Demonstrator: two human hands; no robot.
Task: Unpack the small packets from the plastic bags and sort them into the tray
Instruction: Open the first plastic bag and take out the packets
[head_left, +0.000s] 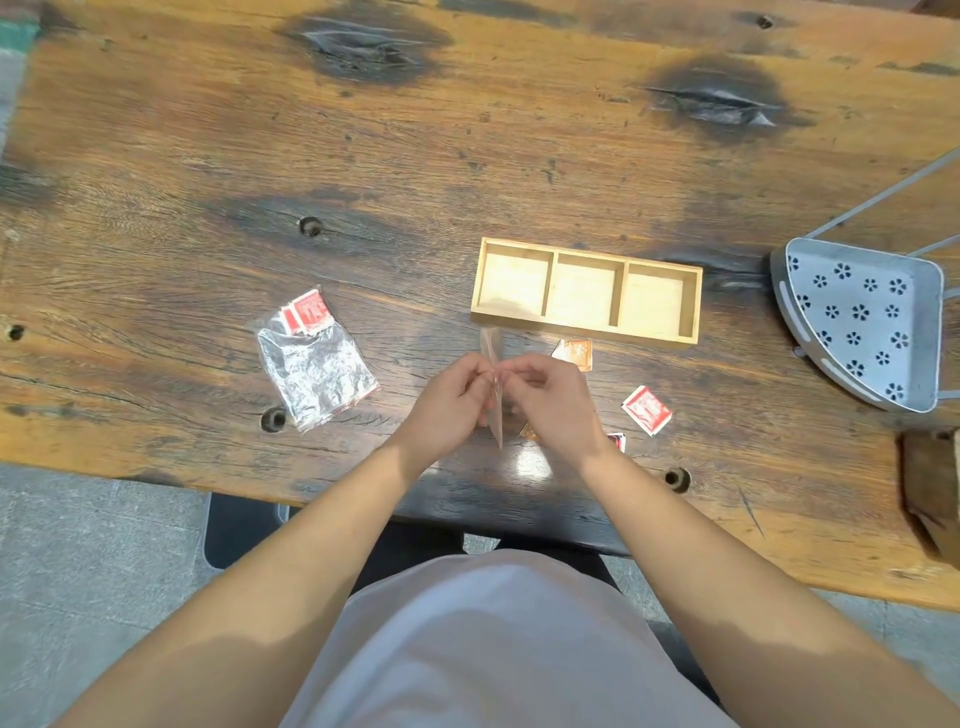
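A pale wooden tray (586, 331) with three compartments, all bare inside, lies just beyond my hands. My left hand (451, 402) and my right hand (550, 402) meet in front of it, both pinching a thin clear plastic bag (491, 345) held edge-on between them. An orange packet (574, 353) lies by the tray's near wall. To the right lies a red and white packet (647, 410); another red packet (618, 441) peeks out beside my right wrist. At the left lies a second crumpled clear bag (317, 371) with red packets (307, 318) at its mouth.
A grey metal corner basket (862, 317) with flower-shaped holes stands at the right on the dark worn wooden table (363, 156). A brown wooden object (930, 483) sits at the right edge. The table's near edge runs just under my forearms.
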